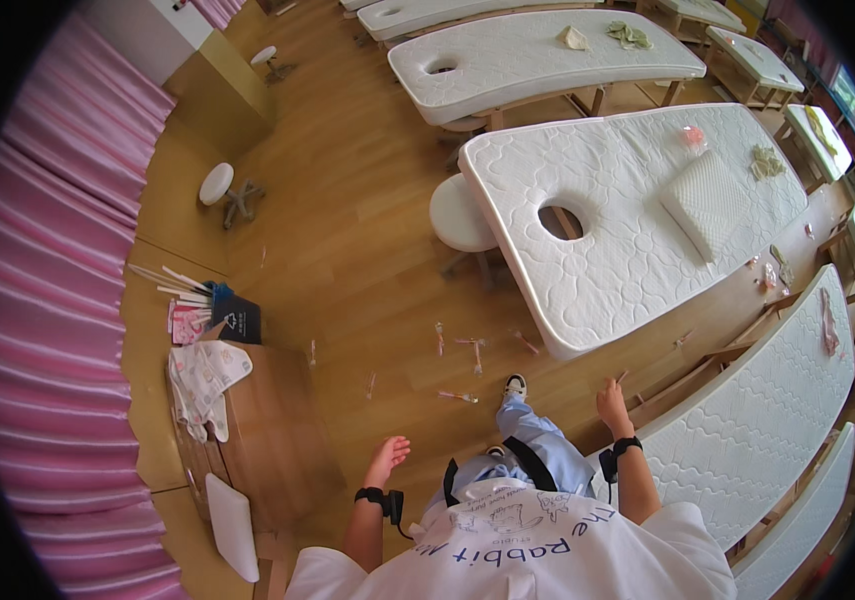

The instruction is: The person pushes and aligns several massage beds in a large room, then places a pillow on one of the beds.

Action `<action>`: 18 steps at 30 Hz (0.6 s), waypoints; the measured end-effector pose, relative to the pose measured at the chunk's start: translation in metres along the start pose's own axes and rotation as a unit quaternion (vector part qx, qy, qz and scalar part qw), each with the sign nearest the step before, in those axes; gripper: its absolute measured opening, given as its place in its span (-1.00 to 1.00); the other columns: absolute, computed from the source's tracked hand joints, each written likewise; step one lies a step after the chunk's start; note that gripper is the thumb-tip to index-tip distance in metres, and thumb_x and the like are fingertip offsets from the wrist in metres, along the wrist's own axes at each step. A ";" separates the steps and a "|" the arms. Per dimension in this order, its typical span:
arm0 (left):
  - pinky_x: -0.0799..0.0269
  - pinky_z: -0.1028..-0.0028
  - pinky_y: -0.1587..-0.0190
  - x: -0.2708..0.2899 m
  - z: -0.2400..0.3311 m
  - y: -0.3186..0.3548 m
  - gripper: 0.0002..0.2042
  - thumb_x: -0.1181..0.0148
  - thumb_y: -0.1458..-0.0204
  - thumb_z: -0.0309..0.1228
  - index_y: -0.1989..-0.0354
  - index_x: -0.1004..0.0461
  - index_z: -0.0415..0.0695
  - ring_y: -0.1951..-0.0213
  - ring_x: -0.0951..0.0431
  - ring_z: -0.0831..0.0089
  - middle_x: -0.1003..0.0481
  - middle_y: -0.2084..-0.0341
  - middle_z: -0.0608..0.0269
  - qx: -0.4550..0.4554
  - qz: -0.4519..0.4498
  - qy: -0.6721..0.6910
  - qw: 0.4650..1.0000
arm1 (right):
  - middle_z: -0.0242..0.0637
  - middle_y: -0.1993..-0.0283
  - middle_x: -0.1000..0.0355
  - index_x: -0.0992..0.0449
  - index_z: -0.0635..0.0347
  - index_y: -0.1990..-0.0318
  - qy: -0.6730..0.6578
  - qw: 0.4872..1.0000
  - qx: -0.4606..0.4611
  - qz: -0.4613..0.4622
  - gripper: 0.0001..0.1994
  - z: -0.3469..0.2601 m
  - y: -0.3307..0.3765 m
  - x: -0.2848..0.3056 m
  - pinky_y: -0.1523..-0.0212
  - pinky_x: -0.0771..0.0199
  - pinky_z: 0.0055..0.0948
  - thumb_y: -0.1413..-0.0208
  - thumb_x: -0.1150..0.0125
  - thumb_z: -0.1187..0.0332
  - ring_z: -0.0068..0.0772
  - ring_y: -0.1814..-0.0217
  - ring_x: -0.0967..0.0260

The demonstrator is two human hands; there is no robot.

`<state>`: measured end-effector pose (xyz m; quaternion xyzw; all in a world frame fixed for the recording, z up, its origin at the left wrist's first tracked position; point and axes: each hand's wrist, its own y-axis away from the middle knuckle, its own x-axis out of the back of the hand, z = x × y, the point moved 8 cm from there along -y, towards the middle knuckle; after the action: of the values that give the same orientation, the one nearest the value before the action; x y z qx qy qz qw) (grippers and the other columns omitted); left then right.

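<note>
My left hand [385, 460] hangs in the air over the wooden floor, its fingers stretched out and nothing in it. Held out ahead on the other side, my right hand [611, 405] is closed, with a small thin stick-like piece [622, 377] poking up from its fingers; its kind is too small to make out. Several slim wrapped pieces lie scattered on the floor in front of me, among them an orange-and-white one [458, 397] near my shoe [514, 385] and a crossed pair [472, 350] farther off.
A white massage bed [627, 290] with a face hole bears a pillow [704, 205]. A white stool [462, 215] stands at its end. Another padded bed [747, 400] is at my right. Leftward are a cardboard box [272, 400], a black bin [237, 320] and pink curtains [57, 300].
</note>
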<state>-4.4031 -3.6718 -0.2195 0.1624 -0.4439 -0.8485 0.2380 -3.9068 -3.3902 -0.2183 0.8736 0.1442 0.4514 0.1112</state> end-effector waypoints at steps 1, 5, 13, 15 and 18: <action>-0.38 0.57 0.29 -0.001 0.019 -0.008 -0.71 0.12 -0.10 -0.21 0.15 -0.38 -0.14 0.31 -0.50 0.51 -0.50 0.26 0.25 -0.005 0.020 -0.017 1.000 | 0.25 0.08 -0.22 -0.15 0.34 -0.06 -0.011 0.999 0.018 0.051 -0.59 -0.022 -0.011 0.018 0.03 -0.22 -0.06 -0.03 0.10 0.40 0.27 0.06 -0.18; -0.38 0.59 0.29 -0.036 0.114 -0.034 -0.72 0.13 -0.12 -0.23 0.18 -0.40 -0.15 0.31 -0.50 0.53 -0.50 0.27 0.24 -0.074 0.051 -0.104 0.991 | 0.18 0.07 -0.19 -0.14 0.29 -0.09 -0.035 0.983 0.062 0.169 -0.60 -0.067 -0.046 0.063 0.04 -0.21 -0.09 -0.06 0.08 0.41 0.20 0.05 -0.17; -0.37 0.61 0.36 -0.100 0.184 -0.086 -0.75 0.13 -0.12 -0.24 0.21 -0.40 -0.10 0.38 -0.49 0.59 -0.51 0.31 0.29 -0.086 -0.055 -0.172 0.980 | 0.08 0.16 -0.25 -0.28 0.26 0.02 -0.040 0.989 -0.003 0.143 -0.69 -0.062 -0.082 0.065 0.13 -0.29 -0.13 -0.10 0.06 0.33 0.09 0.14 -0.25; -0.38 0.60 0.36 -0.120 0.189 -0.107 -0.76 0.11 -0.12 -0.23 0.22 -0.40 -0.10 0.37 -0.50 0.56 -0.51 0.31 0.29 -0.060 -0.099 -0.197 0.973 | 0.05 0.17 -0.28 -0.28 0.25 0.01 0.036 0.994 -0.028 0.099 -0.68 -0.067 -0.077 0.064 0.19 -0.34 -0.12 -0.10 0.08 0.30 0.06 0.17 -0.29; -0.39 0.58 0.34 -0.145 0.205 -0.145 -0.75 0.12 -0.11 -0.23 0.22 -0.40 -0.11 0.35 -0.51 0.51 -0.51 0.31 0.27 -0.011 -0.161 -0.221 0.962 | -0.04 0.24 -0.32 -0.28 0.25 0.01 0.069 0.990 -0.037 0.119 -0.64 -0.075 -0.074 0.068 0.27 -0.39 -0.12 -0.10 0.07 0.24 0.02 0.22 -0.33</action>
<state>-4.4198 -3.3824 -0.2168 0.0379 -0.4440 -0.8952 -0.0036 -3.9417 -3.2922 -0.1485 0.8466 0.0299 0.5255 0.0792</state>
